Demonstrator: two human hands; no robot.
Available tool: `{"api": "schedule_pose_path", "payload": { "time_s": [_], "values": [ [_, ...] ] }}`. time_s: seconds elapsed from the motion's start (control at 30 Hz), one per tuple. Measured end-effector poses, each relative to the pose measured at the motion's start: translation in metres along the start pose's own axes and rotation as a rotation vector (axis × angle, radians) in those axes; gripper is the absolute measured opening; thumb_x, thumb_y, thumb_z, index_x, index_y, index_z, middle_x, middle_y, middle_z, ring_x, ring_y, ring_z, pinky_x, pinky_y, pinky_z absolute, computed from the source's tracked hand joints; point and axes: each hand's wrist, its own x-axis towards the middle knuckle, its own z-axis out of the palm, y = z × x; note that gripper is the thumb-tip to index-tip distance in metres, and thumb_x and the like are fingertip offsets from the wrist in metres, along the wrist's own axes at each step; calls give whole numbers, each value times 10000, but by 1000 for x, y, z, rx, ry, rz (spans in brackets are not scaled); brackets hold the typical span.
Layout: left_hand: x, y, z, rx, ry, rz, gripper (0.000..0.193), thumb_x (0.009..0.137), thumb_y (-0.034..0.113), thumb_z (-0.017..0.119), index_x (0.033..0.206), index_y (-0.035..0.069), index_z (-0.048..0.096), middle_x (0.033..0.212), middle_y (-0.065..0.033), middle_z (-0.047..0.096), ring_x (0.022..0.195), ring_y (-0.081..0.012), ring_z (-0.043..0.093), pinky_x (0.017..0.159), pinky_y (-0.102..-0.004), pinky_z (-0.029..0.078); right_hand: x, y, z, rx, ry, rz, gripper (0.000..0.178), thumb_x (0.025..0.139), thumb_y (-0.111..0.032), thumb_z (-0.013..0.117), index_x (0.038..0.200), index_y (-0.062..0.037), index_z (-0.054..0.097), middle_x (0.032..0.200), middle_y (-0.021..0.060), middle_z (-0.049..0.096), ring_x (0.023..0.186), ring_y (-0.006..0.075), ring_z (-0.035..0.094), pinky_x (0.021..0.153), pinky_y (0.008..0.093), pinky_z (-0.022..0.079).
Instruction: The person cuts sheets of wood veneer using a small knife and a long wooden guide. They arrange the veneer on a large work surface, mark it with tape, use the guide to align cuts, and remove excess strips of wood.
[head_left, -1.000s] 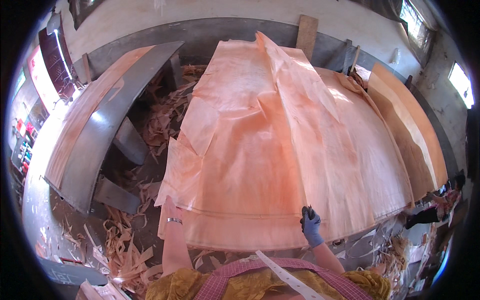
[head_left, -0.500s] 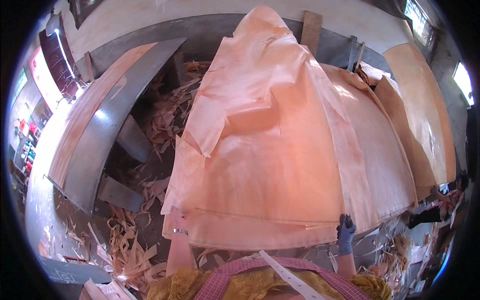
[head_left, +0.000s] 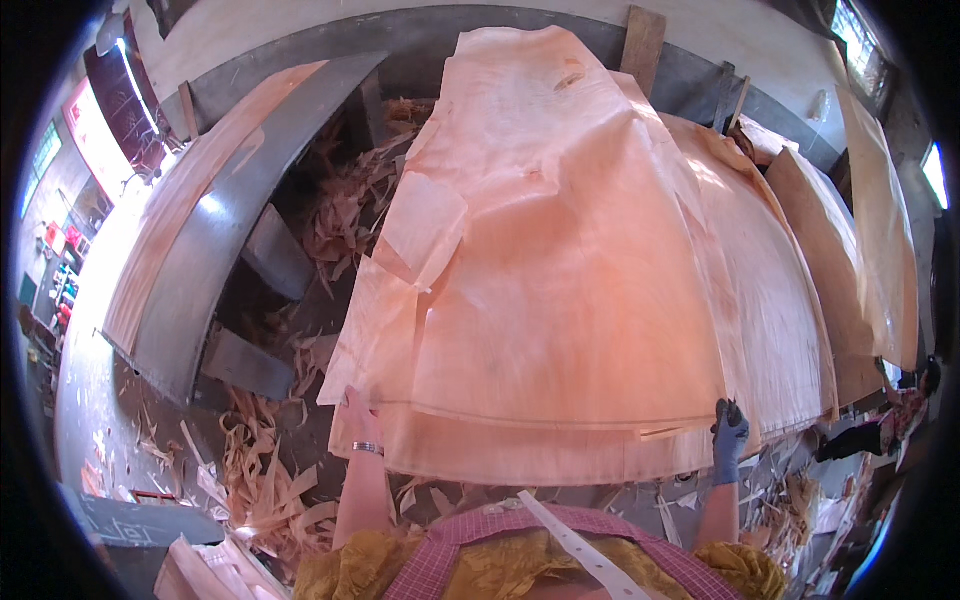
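A large, thin orange-pink wood veneer sheet (head_left: 560, 330) spreads before me over a stack of similar sheets. Its far part is wrinkled and buckled, and a torn flap (head_left: 425, 230) lies folded at its left side. At the near left corner, my bare left hand (head_left: 355, 408), with a metal band on the wrist, pinches the sheet's edge. The near right corner is gripped by my right hand (head_left: 730, 428) in a grey glove with dark fingertips. Below the edge between my hands, a lower veneer sheet (head_left: 540, 460) shows.
A long grey bench (head_left: 200, 270) bearing veneer stands at the left. Veneer scraps (head_left: 260, 470) litter the floor. At the far right, another person (head_left: 900, 420) stands beside a raised veneer sheet (head_left: 880, 230). More stacked veneer (head_left: 765, 270) lies right of mine.
Both hands have moved slightly away from me, the right also outward, with the sheet's near edge. The peaked far end has dropped and flattened. The sheet at the far right has tilted up.
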Motion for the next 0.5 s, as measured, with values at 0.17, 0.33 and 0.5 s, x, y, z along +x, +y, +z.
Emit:
{"api": "schedule_pose_path", "payload": {
  "time_s": [0.17, 0.33, 0.5],
  "values": [
    [-21, 6, -4, 30, -23, -59, 456, 987, 390, 528, 1313, 73, 509, 1183, -46, 604, 1003, -158, 608, 733, -299, 545, 8, 3, -23, -136, -51, -8, 155, 954, -200, 627, 880, -71, 672, 555, -38, 518, 420, 37, 416, 387, 239, 267],
    [-56, 14, -4, -107, 48, 20, 439, 972, 408, 552, 1251, 69, 545, 1070, -28, 618, 887, -134, 615, 680, -281, 533, -11, -18, -23, -76, -41, 59, 217, 953, -249, 631, 823, -77, 662, 534, -32, 501, 391, 43, 396, 367, 254, 249],
    [-50, 3, -3, -126, -13, -27, 340, 966, 381, 560, 1108, 76, 608, 932, 3, 631, 724, -109, 608, 556, -238, 489, 15, 12, -26, -234, -99, 13, 256, 934, -284, 661, 785, -76, 658, 558, -39, 515, 418, 62, 411, 397, 265, 287]
  ]
}}
